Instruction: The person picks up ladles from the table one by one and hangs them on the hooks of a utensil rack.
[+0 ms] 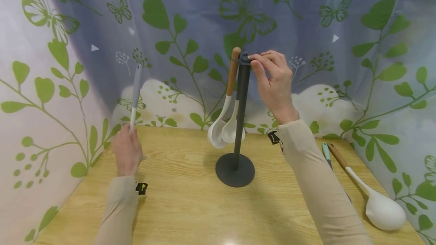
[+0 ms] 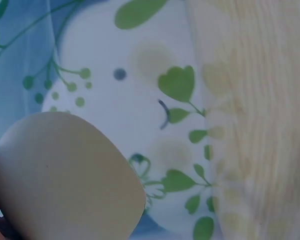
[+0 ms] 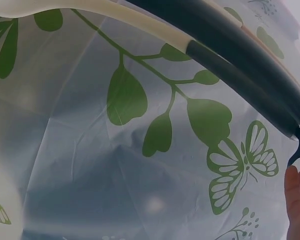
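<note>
My left hand (image 1: 127, 150) grips a grey-handled spoon (image 1: 136, 86) by its white neck, with the handle pointing up. In the left wrist view the smooth, pale rounded head of this spoon (image 2: 70, 175) fills the lower left. At the centre stands a dark utensil stand (image 1: 241, 112) on a round base. My right hand (image 1: 274, 82) pinches the hooked top of the stand between thumb and fingers; its fingertips (image 3: 292, 182) are at a dark hook in the right wrist view. A wooden-handled white ladle (image 1: 232, 76) and a dark-handled white utensil (image 1: 230, 129) hang from the stand.
On the wooden table (image 1: 184, 207), at the right, lie a white ladle (image 1: 385, 211) with a wooden handle and a utensil with a mint-green handle (image 1: 326, 151), partly hidden by my right sleeve. A leaf-and-butterfly patterned curtain (image 1: 197, 22) encloses the back and sides.
</note>
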Demonstrator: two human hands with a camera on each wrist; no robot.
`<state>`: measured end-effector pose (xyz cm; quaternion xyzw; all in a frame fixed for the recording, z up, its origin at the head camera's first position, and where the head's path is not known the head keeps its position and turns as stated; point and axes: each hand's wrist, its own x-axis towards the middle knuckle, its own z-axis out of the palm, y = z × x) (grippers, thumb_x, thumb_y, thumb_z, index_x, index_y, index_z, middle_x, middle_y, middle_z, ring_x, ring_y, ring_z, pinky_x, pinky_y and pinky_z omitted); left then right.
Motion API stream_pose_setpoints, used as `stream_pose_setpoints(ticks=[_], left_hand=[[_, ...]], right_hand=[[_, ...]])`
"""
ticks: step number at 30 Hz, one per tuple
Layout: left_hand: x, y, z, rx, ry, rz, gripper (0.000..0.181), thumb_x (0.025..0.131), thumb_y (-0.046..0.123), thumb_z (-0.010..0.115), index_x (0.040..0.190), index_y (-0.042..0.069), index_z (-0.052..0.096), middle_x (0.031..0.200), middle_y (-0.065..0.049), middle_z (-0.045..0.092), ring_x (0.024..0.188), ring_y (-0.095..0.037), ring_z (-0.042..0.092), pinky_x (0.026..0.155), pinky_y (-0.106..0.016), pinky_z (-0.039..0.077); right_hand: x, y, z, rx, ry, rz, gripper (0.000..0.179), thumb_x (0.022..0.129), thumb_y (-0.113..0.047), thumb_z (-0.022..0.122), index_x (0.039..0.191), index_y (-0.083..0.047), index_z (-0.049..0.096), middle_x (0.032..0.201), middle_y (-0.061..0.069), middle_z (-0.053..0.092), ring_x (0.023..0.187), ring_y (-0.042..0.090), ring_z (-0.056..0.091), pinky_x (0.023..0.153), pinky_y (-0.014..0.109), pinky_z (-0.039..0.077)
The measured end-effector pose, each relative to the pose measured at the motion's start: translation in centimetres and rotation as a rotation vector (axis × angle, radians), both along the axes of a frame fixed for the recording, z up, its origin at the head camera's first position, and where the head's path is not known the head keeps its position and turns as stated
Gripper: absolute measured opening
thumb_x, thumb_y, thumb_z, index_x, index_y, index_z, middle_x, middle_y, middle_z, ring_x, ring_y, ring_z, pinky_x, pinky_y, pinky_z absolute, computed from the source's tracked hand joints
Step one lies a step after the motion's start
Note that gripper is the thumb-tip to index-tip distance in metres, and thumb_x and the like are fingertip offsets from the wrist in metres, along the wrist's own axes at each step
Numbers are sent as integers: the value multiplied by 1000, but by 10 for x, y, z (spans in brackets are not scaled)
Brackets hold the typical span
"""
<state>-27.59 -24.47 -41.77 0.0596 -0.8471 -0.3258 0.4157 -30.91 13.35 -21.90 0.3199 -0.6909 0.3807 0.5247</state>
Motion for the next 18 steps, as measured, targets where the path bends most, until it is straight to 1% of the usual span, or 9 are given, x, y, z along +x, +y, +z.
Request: stream_pose_setpoints(ticks=[3,5,8,10,13,16,18], left_hand=[[0,6,5,11,30,-24,33,105,15,43,124,-10,53,89,-26,54,76,-38,50,66,-49,43],[0,11,6,26,52,-48,31,105,13,44,122,-10,54,90,-25,54,76,-36,49,66,-45,42],[0,19,9,39,106,-78,26,104,10,45,116,-10,56,87,-24,54,73,-33,47,64,-40,40],[-1,23,11,28,161,-97,23,103,9,47,111,-11,57,84,-24,54,70,-33,47,63,-39,38],[-3,31,14,0,230,-111,20,102,7,50,104,-10,59,77,-22,52,66,-33,45,60,-39,35],[-4,40,16,-22,267,-132,18,101,6,51,99,-10,59,73,-21,50,63,-33,44,59,-39,34],[-5,45,17,-34,273,-148,20,102,7,50,101,-10,60,72,-20,50,63,-32,44,58,-38,34]], right_hand=[[0,0,2,21,2,-12,59,96,-54,46,104,-4,76,93,17,68,111,30,59,100,40,46],[0,1,1,26,3,-15,59,96,-54,46,104,-3,76,94,17,68,111,29,59,100,40,47],[0,1,1,30,12,-17,59,97,-54,47,103,-3,76,94,16,69,111,29,60,99,39,47],[0,1,2,33,21,-19,58,97,-53,47,103,-4,76,94,16,69,111,29,60,100,39,47],[0,1,3,44,31,-26,56,98,-51,47,103,-3,76,94,16,69,112,29,60,100,38,47],[0,2,3,48,36,-30,50,100,-45,49,103,-2,76,94,16,69,115,28,60,101,38,47],[1,1,3,41,35,-23,42,100,-38,54,102,-2,76,94,16,70,116,27,61,102,37,48]])
